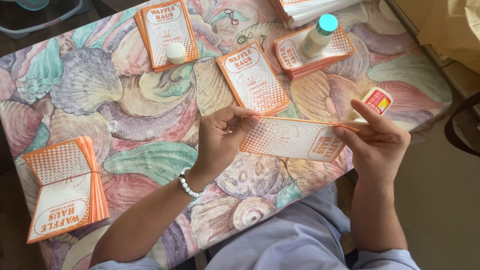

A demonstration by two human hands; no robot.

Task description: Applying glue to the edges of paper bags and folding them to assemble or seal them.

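An orange and white printed card is held flat above the table's front edge between both hands. My left hand, with a white bead bracelet at the wrist, pinches the card's left end. My right hand grips the right end, thumb on top and index finger stretched out. Just beyond the card lies a stack of the same cards on the shell-patterned tablecloth.
More card stacks: one at the back with a small round white lid on it, one at the right under a white bottle with a teal cap, a folded pile at the front left. A small red and white bottle stands near my right hand. Rubber bands lie at the back.
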